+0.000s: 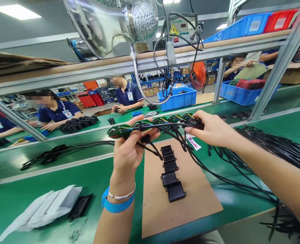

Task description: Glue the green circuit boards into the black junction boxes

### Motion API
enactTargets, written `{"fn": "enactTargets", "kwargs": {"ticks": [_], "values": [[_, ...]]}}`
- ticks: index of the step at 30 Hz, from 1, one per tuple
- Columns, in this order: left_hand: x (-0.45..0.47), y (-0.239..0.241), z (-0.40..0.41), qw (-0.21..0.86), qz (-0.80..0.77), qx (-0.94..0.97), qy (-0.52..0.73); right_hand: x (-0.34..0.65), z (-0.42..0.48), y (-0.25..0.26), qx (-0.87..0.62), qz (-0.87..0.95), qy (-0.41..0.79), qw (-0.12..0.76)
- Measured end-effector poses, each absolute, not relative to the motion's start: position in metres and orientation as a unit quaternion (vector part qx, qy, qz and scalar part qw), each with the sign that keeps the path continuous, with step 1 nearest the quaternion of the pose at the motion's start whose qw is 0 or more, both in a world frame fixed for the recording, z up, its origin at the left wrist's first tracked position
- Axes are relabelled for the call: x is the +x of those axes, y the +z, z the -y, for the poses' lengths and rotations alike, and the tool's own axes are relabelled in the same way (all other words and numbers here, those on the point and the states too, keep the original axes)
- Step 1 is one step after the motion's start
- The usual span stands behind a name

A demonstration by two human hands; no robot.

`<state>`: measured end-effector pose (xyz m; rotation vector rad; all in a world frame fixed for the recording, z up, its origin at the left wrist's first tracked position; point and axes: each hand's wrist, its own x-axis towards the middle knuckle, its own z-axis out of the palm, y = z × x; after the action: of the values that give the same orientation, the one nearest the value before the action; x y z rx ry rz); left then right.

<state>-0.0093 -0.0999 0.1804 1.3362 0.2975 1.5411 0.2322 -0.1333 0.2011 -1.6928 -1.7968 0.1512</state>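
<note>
My left hand (130,150), closed, holds the left end of a row of several green circuit boards (117,131) with coloured wires and black cables. My right hand (212,128) pinches the black cable (170,125) at the row's right end, beside the last board. The row is held up over the bench, and the cables hang down and trail off to the right. Below, a line of several black plastic housings (176,191) lies on a brown cardboard sheet (153,217). Fingers hide parts of the boards.
White wrapping (46,206) and another black housing (80,206) lie at left. Bundled black cables (274,145) cover the right side. A metal shelf frame (101,72) crosses ahead, carrying a duct and a control box (182,32). Several people work beyond, near a blue bin (179,100).
</note>
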Motion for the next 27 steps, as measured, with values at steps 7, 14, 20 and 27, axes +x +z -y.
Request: {"fn": "enactTargets", "kwargs": {"ticks": [7,14,20,27], "values": [[0.002,0.183,0.115,0.448,-0.135,0.621,0.629,0.214,0.131,0.175,-0.498,0.618,0.328,0.512],[0.012,0.176,0.122,0.436,-0.167,0.618,0.632,0.211,0.129,0.172,-0.512,0.662,0.271,0.476],[0.020,0.169,0.125,0.392,-0.189,0.636,0.637,0.204,0.129,0.171,-0.533,0.674,0.235,0.455],[0.006,0.174,0.133,0.456,-0.215,0.631,0.590,0.218,0.115,0.180,-0.546,0.669,0.215,0.457]]}}
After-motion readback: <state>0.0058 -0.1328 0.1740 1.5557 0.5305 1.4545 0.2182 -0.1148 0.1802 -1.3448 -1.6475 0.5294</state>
